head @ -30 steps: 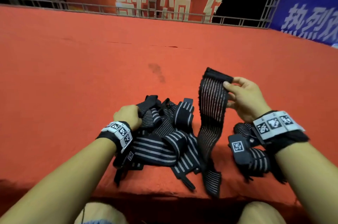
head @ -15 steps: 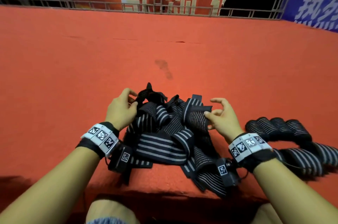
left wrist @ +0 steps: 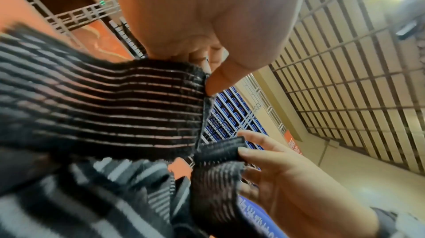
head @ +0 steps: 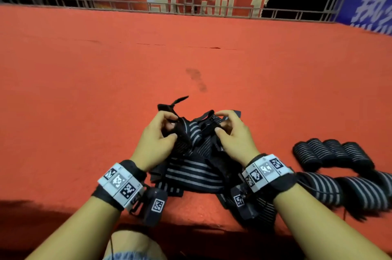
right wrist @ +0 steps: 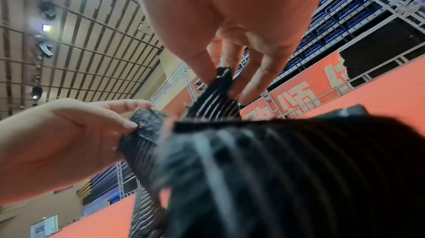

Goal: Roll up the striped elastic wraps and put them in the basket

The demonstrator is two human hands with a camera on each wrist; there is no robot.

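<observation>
From the head view, the loose heap of black elastic wraps with grey stripes [head: 191, 166] lies on the red carpeted platform [head: 84, 94], near its front edge, directly in front of the person. Both hands work at the far side of that heap: the left hand [head: 156, 136] pinches a black strap end between thumb and curled fingers, and the right hand [head: 234, 134] pinches another end the same way. To the right of the heap sit several finished rolls of striped wrap [head: 331, 153], side by side. No basket shows in any view.

The left wrist view shows the thumb of the left hand [left wrist: 220, 81] pressed on the hemmed edge of a thin, ribbed, half-sheer band, with the right hand [left wrist: 287, 178] holding a fuzzy fastener patch below it.

The right wrist view shows the right hand [right wrist: 230, 41] with fingertips closed on a narrow striped tip, and the left hand [right wrist: 69, 132] pinching a rough, hook-textured patch.

The likely trouble is snagging: the hook patches could catch on the stretchy knit of neighbouring wraps, so one pull may drag the whole heap or slide pieces off the platform's front edge. A slack start would also give a loose roll.
</observation>
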